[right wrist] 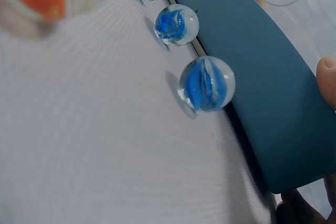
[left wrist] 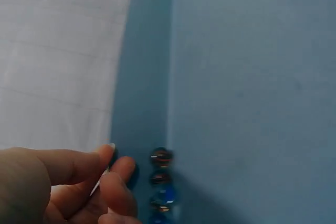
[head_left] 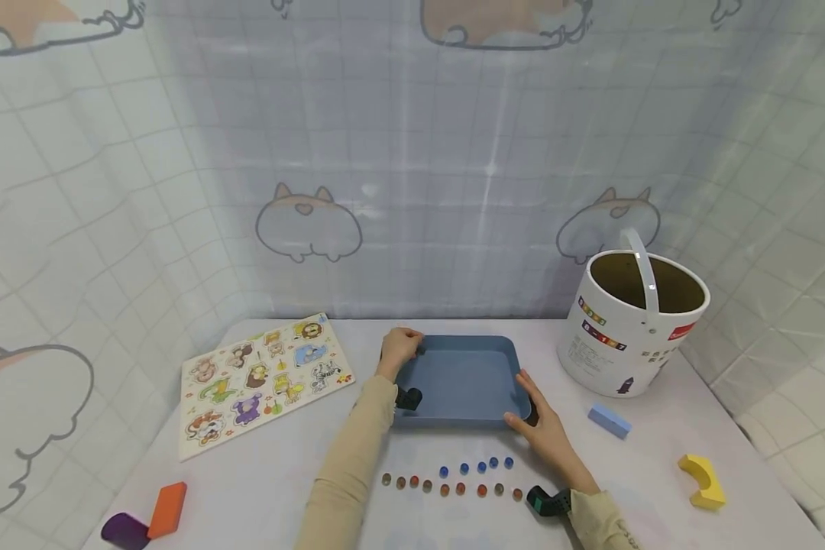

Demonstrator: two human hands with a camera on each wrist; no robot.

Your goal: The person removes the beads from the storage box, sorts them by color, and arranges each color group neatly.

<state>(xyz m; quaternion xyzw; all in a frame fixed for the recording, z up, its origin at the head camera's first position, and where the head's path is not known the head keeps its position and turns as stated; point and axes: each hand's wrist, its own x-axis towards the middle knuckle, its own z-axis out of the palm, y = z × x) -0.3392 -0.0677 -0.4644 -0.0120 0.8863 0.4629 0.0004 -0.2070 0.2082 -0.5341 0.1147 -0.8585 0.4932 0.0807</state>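
A shallow blue-grey tray point(head_left: 462, 382) lies between both hands in the middle of the table. My left hand point(head_left: 397, 353) pinches its rim at the far left corner. In the left wrist view several glass marbles point(left wrist: 161, 158) line up against the tray's left wall, close to those fingers. At the near right corner, my right hand point(head_left: 546, 434) grips the tray, thumb at the front and fingers along the right side. On the table before the tray sit a short row of blue marbles point(head_left: 481, 467) and a longer row of orange and brownish marbles point(head_left: 444, 490).
An animal puzzle board point(head_left: 261, 386) lies at the left. Nearer are an orange block point(head_left: 168, 509) and a purple cylinder point(head_left: 125, 531). At the right stand a white bucket point(head_left: 612, 336) with a handle, a blue block point(head_left: 609, 421) and a yellow arch block point(head_left: 704, 481).
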